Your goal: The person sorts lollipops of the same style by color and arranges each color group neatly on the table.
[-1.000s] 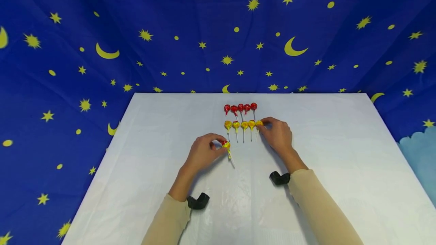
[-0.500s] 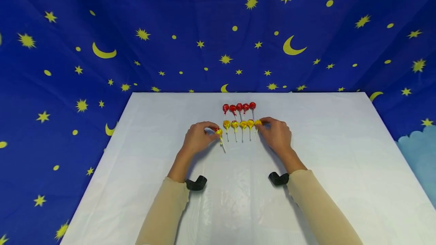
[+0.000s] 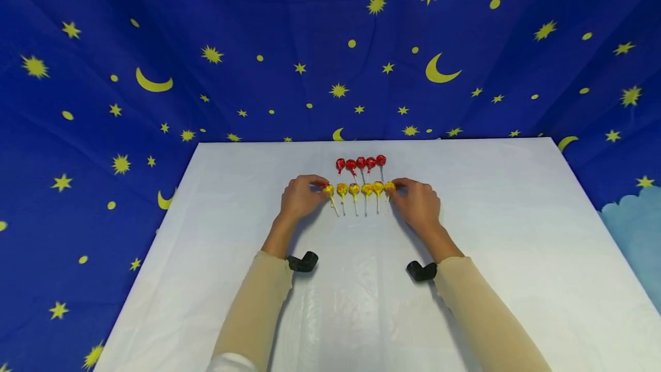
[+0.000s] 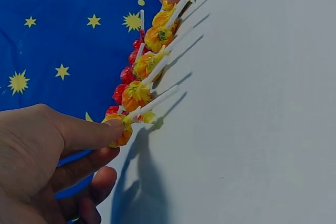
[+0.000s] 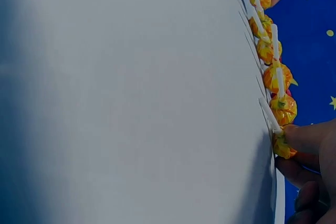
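My left hand (image 3: 301, 197) pinches a yellow lollipop (image 4: 119, 129) by its wrapped head, between thumb and fingertips, at the left end of a row of yellow lollipops (image 3: 354, 189). At the row's right end, my right hand (image 3: 420, 204) pinches another yellow lollipop (image 5: 284, 145) by the head. Their white sticks point toward me, the leftmost one slanting a little. Behind this row lies a second row of red lollipops (image 3: 361, 163), with heads away from me. In the left wrist view the red ones are partly hidden behind the yellow.
A white-covered table (image 3: 496, 217) carries both rows near its far edge. Behind and beside it hangs a blue cloth (image 3: 289, 33) with yellow moons and stars. Black wrist mounts (image 3: 303, 262) stick out from both wrists.
My left hand has moved away from me and slightly left, carrying its yellow lollipop from in front of the row to the row's left end. The right hand has stayed at the right end.
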`<state>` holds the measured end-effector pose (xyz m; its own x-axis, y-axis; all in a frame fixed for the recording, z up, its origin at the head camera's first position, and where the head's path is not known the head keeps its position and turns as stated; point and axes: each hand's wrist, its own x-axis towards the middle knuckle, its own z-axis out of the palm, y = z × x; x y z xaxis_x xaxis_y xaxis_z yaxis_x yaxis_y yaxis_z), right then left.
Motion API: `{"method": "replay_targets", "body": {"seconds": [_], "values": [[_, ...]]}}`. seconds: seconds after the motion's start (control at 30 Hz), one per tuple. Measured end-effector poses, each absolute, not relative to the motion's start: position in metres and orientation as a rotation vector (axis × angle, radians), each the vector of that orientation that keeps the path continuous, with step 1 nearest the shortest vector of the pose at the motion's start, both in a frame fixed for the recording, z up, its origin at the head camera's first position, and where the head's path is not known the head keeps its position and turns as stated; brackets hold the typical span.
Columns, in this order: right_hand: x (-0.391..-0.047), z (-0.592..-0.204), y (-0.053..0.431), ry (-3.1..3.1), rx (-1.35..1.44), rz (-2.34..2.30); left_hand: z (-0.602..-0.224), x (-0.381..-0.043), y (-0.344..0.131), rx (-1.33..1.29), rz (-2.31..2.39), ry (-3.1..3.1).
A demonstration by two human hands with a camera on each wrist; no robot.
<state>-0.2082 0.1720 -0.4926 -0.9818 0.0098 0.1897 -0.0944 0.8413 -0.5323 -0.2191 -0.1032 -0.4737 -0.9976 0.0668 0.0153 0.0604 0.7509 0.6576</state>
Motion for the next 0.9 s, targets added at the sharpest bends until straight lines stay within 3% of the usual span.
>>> {"method": "replay_targets", "body": {"seconds": [0.9], "values": [[-0.2041, -0.4898, 0.1731, -2.876, 0.120, 0.842, -0.4834, -0.2178, -0.0996, 0.094, 1.190, 2.879]]}}
